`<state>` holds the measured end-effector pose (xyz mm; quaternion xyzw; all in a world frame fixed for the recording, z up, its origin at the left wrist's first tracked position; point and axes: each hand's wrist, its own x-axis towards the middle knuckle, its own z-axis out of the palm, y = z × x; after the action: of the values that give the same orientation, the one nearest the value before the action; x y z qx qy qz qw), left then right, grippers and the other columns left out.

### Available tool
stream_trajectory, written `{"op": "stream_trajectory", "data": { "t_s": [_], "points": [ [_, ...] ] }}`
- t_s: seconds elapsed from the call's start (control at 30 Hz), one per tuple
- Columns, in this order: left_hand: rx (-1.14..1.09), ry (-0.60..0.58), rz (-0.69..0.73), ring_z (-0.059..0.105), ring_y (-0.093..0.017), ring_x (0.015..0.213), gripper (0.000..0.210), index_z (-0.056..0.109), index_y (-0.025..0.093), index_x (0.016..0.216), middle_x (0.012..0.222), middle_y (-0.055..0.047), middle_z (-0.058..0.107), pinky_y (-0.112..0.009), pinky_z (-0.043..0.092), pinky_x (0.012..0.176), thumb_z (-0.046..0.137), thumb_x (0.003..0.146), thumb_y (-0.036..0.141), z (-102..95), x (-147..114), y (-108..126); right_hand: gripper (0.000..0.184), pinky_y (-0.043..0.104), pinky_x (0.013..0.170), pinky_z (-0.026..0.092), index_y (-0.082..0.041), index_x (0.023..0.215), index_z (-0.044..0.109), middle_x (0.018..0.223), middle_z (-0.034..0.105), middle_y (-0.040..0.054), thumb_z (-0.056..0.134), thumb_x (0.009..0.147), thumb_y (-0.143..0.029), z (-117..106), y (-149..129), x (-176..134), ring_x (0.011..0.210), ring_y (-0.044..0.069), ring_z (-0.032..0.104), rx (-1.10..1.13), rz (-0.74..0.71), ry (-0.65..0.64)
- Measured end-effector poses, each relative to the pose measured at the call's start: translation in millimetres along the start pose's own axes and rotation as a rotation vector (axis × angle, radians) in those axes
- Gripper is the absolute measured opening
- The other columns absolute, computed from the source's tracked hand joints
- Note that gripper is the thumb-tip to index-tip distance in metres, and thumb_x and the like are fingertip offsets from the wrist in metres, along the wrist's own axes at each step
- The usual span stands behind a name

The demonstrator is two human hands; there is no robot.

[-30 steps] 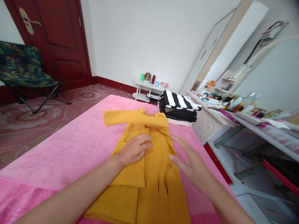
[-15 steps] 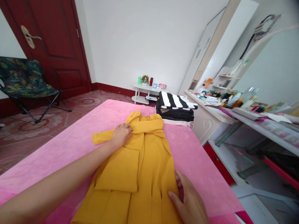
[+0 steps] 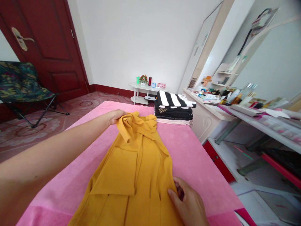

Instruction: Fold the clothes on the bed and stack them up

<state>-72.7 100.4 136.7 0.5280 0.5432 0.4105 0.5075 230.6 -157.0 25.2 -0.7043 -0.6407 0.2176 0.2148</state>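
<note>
A mustard-yellow dress (image 3: 143, 175) lies stretched out on the pink bedspread (image 3: 185, 150), its collar end away from me and its pleated lower part near me. At the upper left shoulder, my left hand (image 3: 117, 116) is closed on the dress, and a bunched yellow sleeve (image 3: 127, 128) hangs beside it. The left fingertips are partly hidden by the cloth. Lower down, my right hand (image 3: 188, 201) pinches the right side edge of the dress, thumb on top and fingers curled under.
Folded clothes (image 3: 175, 108), striped and black on top of pale ones, are stacked at the bed's far right corner. A small white table (image 3: 136, 89) stands behind. Right is a cluttered dressing table (image 3: 218, 110); left are a folding chair (image 3: 25, 84) and a red-brown door (image 3: 44, 47).
My left hand has moved up and left to the dress's shoulder. The sleeve that stretched out to the left is now gathered over the chest. My right hand has stayed at the side edge.
</note>
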Motion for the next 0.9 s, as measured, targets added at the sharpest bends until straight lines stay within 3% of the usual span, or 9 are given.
{"op": "stream_trajectory", "data": {
  "t_s": [0.1, 0.23, 0.4, 0.53, 0.6, 0.7, 0.8, 0.9],
  "points": [
    [-0.061, -0.052, -0.050, 0.066, -0.020, 0.062, 0.020, 0.063, 0.013, 0.093, 0.072, -0.007, 0.069, -0.033, 0.057, 0.065, 0.064, 0.073, 0.015, -0.5, 0.0, 6.0, 0.020, 0.025, 0.059, 0.037, -0.020, 0.073, 0.056, 0.067, 0.054, -0.0008, 0.048, 0.083, -0.035, -1.9, -3.2, 1.1, 0.063, 0.016, 0.051, 0.105, -0.043, -0.008],
    [-0.141, -0.012, 0.074, 0.064, -0.012, 0.058, 0.031, 0.058, 0.015, 0.106, 0.076, -0.003, 0.066, -0.032, 0.055, 0.072, 0.059, 0.076, 0.005, 6.5, 13.9, 42.6, 0.022, 0.022, 0.054, 0.033, -0.020, 0.073, 0.047, 0.066, 0.043, -0.0036, 0.044, 0.087, -0.037, -5.8, -25.4, -0.9, 0.061, 0.012, 0.043, 0.381, -0.087, -0.064],
    [-0.065, -0.012, 0.181, 0.063, -0.014, 0.058, 0.032, 0.056, 0.014, 0.110, 0.073, -0.003, 0.064, -0.041, 0.053, 0.074, 0.060, 0.079, 0.008, 21.7, 30.5, 87.2, 0.021, 0.020, 0.050, 0.026, -0.020, 0.069, 0.040, 0.063, 0.032, -0.0061, 0.048, 0.086, -0.031, -4.5, -73.3, -3.0, 0.056, 0.008, 0.034, 0.510, -0.146, -0.179],
    [0.059, 0.058, 0.228, 0.058, -0.015, 0.054, 0.035, 0.055, 0.017, 0.115, 0.070, -0.003, 0.062, -0.040, 0.053, 0.067, 0.057, 0.080, 0.011, 25.1, 40.5, 102.3, 0.011, 0.018, 0.053, 0.033, -0.020, 0.075, 0.045, 0.067, 0.043, -0.0057, 0.052, 0.082, -0.025, 8.0, -110.2, 1.8, 0.059, 0.008, 0.042, 0.767, -0.145, -0.301],
    [0.144, 0.105, 0.268, 0.057, -0.014, 0.054, 0.036, 0.056, 0.017, 0.116, 0.068, -0.002, 0.061, -0.038, 0.052, 0.066, 0.056, 0.080, 0.011, 22.4, 46.8, 104.1, 0.005, 0.019, 0.061, 0.041, -0.020, 0.082, 0.049, 0.075, 0.052, -0.0037, 0.052, 0.080, -0.022, 18.4, -125.7, 4.5, 0.065, 0.010, 0.051, 0.939, -0.143, -0.380],
    [0.369, 0.190, 0.334, 0.060, -0.016, 0.063, 0.037, 0.058, 0.017, 0.116, 0.074, -0.004, 0.063, -0.034, 0.051, 0.069, 0.057, 0.079, 0.013, 12.2, 55.0, 99.0, 0.018, 0.021, 0.067, 0.045, -0.020, 0.096, 0.053, 0.085, 0.060, -0.0009, 0.054, 0.077, -0.020, 36.4, -141.1, 5.2, 0.072, 0.011, 0.057, 1.028, -0.157, -0.450],
    [0.851, 0.317, 0.368, 0.062, -0.024, 0.087, 0.031, 0.065, 0.018, 0.105, 0.091, -0.008, 0.066, -0.036, 0.047, 0.082, 0.062, 0.074, 0.017, -0.8, 56.4, 83.7, 0.033, 0.018, 0.058, 0.042, -0.020, 0.103, 0.061, 0.084, 0.063, -0.0004, 0.064, 0.071, -0.025, 51.8, -146.4, 2.5, 0.068, 0.010, 0.057, 0.795, -0.198, -0.626],
    [1.154, 0.357, 0.386, 0.049, -0.035, 0.114, 0.026, 0.069, 0.013, 0.096, 0.108, -0.016, 0.062, -0.049, 0.034, 0.097, 0.064, 0.070, 0.015, -0.9, 48.4, 58.9, 0.029, 0.017, 0.051, 0.038, -0.021, 0.098, 0.070, 0.076, 0.065, -0.0007, 0.066, 0.071, -0.032, 65.8, -145.5, 2.0, 0.062, 0.010, 0.057, 0.554, -0.287, -0.820]
  ]
}}
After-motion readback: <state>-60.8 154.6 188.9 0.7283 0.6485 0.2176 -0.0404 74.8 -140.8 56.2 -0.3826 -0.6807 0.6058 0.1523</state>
